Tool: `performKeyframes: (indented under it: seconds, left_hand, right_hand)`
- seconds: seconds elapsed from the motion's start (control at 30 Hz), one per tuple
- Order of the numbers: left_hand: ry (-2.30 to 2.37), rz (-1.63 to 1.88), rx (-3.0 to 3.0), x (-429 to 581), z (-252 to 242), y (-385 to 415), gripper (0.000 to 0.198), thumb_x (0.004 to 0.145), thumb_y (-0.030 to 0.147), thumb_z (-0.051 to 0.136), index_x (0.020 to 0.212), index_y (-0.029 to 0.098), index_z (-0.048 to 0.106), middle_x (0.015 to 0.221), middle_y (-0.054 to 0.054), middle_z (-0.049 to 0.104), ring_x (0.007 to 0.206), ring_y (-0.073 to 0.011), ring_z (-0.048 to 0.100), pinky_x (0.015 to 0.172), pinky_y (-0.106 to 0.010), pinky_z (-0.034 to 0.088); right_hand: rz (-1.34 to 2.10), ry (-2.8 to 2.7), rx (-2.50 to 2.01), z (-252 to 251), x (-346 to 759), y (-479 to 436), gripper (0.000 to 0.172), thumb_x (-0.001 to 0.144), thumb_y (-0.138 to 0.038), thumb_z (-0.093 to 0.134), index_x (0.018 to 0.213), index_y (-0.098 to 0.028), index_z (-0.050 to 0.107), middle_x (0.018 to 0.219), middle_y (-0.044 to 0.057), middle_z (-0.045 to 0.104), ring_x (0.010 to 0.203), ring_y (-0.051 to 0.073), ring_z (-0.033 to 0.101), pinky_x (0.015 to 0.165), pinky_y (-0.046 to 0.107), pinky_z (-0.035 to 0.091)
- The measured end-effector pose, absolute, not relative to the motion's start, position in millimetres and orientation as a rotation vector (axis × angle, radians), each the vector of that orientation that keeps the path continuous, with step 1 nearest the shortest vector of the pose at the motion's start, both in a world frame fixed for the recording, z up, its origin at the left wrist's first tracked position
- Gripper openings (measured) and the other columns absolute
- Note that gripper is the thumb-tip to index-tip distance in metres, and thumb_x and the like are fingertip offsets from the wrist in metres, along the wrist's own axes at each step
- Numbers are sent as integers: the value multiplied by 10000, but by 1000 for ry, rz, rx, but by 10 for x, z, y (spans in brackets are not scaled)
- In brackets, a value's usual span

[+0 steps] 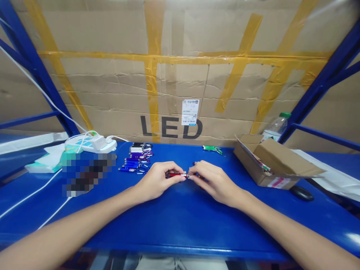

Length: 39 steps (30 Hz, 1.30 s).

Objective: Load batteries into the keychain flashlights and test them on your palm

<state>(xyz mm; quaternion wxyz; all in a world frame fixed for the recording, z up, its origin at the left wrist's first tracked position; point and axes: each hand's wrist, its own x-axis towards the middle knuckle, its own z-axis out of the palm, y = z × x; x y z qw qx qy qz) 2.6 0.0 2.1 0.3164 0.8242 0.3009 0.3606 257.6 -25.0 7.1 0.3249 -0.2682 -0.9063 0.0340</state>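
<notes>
Grip of left hand (156, 182) and right hand (213, 183) snug on slim red silver-tipped torch (176, 174)

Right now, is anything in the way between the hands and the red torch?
Nothing visible. Left hand and right hand both pinch the red torch at its ends, over the table; the row of other torches lies apart, beyond the left hand.

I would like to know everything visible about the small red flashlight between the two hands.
The small red flashlight is a slim tube, glossy red like metal, with a silvery end on its right side. It is held level, sideways to the camera, on or just above the blue table. The left hand pinches the red body; the right hand holds the silvery end. Fingers hide part of it.
</notes>
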Motion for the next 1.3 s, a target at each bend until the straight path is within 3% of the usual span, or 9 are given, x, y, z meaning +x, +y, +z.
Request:
performKeyframes:
  seconds: [0.33, 0.5, 0.67, 0.87, 1.07, 1.3]
  left_hand:
    - [667, 1027, 2531, -25, -8, 28, 119, 1047, 272, 692, 1041, 160, 730, 922, -30, 690, 824, -156, 648, 773, -257, 475]
    - [619, 1034, 2587, -41, -10, 35, 103, 1051, 261, 688, 1040, 161, 708, 921, -28, 674, 823, -153, 642, 763, -250, 478]
    - [535, 1038, 2704, -60, 16, 20, 106, 1083, 252, 627, 1068, 159, 675, 949, -49, 667, 837, -163, 638, 764, -256, 498]
    - [454, 1087, 2968, -47, 60, -20, 156, 1115, 206, 530, 1045, 155, 659, 886, -56, 631, 820, -188, 599, 758, -284, 497]
    - [565, 1136, 2659, -26, 44, -12, 90, 1071, 231, 646, 1045, 150, 676, 929, -44, 650, 820, -159, 627, 755, -258, 496]
    - [753, 1071, 2344, 29, 77, -24, 106, 1021, 279, 726, 1020, 182, 769, 920, -26, 727, 829, -161, 669, 768, -262, 502]
  right_hand:
    - [714, -2125, -948, 75, 2501, -269, 241, 1073, -400, 635, 941, -200, 663, 840, -4, 665, 734, 149, 553, 689, 269, 430]
    - [1008, -1959, -983, 77, 2467, -261, 242, 1001, -418, 703, 926, -189, 677, 819, 7, 698, 724, 149, 560, 675, 273, 424]
    - [1248, -1808, -1028, 87, 2437, -250, 345, 915, -512, 779, 908, -182, 680, 784, 14, 722, 593, 118, 502, 561, 262, 369]
    - [1522, -1624, -1012, 125, 2436, -247, 408, 824, -521, 869, 881, -164, 678, 750, 6, 708, 552, 96, 515, 540, 242, 356]
    - [1261, -1756, -931, 113, 2419, -239, 370, 910, -530, 811, 925, -189, 669, 791, -15, 671, 599, 110, 526, 547, 241, 403]
    - [644, -2023, -898, 79, 2460, -271, 213, 1086, -365, 636, 943, -214, 683, 860, 3, 711, 756, 154, 627, 707, 265, 476]
